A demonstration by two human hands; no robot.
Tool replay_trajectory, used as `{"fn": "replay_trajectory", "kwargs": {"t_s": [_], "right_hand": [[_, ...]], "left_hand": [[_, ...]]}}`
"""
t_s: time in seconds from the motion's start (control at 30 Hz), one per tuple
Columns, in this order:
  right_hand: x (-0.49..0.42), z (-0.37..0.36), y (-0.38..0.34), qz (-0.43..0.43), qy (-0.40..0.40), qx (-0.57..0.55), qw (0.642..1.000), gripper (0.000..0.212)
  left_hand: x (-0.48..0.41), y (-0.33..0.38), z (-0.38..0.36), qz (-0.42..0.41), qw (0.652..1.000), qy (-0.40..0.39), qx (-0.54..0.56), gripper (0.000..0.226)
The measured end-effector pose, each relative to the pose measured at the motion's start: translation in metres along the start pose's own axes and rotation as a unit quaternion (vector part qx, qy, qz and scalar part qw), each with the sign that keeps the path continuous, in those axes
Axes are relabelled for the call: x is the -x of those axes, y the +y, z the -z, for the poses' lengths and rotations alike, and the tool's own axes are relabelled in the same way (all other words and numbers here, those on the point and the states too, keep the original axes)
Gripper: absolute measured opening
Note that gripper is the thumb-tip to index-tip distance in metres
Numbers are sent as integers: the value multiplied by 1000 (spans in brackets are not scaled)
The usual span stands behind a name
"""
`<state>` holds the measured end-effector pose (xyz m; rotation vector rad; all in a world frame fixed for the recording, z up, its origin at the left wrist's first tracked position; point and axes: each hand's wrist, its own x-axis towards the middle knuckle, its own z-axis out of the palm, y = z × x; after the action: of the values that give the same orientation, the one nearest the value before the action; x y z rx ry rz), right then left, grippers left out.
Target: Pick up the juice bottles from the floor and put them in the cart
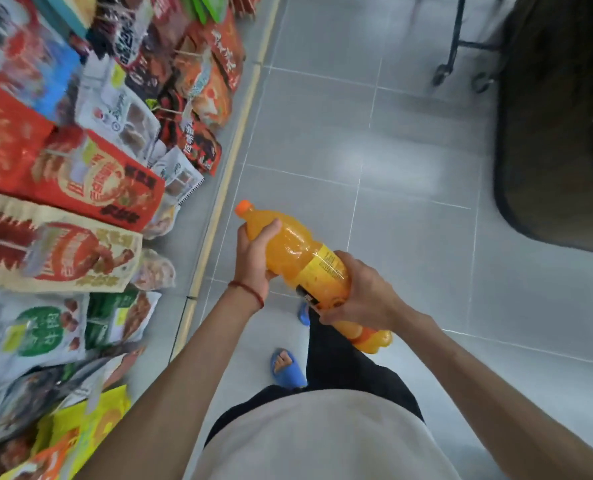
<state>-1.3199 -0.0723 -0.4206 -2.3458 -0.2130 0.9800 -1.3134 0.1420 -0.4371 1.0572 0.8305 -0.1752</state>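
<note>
Left grip and right grip are both clasping the orange plastic juice bottle; carrying it two-handed toward the black wheeled cart, far right, is looking wisest.

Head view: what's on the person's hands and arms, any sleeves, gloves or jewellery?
No sleeves or gloves show on either arm. The left hand has a thin red cord bracelet at its wrist; the right hand wears nothing.

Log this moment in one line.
held: orange plastic juice bottle above grey tiled floor | left hand: grips shoulder near cap | right hand: grips labelled lower half | placed: not yet
</note>
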Motion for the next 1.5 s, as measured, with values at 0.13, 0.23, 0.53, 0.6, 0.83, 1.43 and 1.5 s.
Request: {"fn": "replay_trajectory", "kwargs": {"t_s": [0.13, 0.23, 0.53, 0.6, 0.83, 1.43, 1.5], "right_hand": [[-46, 64, 11, -5, 4, -19, 1000, 112], [-81, 112, 19, -7, 17, -28, 999, 111], [-194, 254, 39, -19, 45, -55, 997, 113], [-225, 287, 41, -20, 49, -56, 997, 113], [-344, 419, 48, -32, 75, -83, 993, 110], [-582, 773, 123, -74, 144, -146, 976, 110], [-602, 812, 134, -79, 147, -148, 975, 110]], "left_hand": [[-47, 37, -62, 6, 1000, -5, -28, 51], [-80, 65, -110, 6, 999, -5, -39, 52], [-203, 141, -246, -5, 998, -30, -58, 35], [-235, 161, -277, -6, 997, -30, -64, 40], [-357, 245, -397, -1, 994, -53, -92, 47], [-616, 400, -758, 19, 987, -109, -116, 45], [-640, 413, -796, 16, 986, -118, -118, 50]]}}
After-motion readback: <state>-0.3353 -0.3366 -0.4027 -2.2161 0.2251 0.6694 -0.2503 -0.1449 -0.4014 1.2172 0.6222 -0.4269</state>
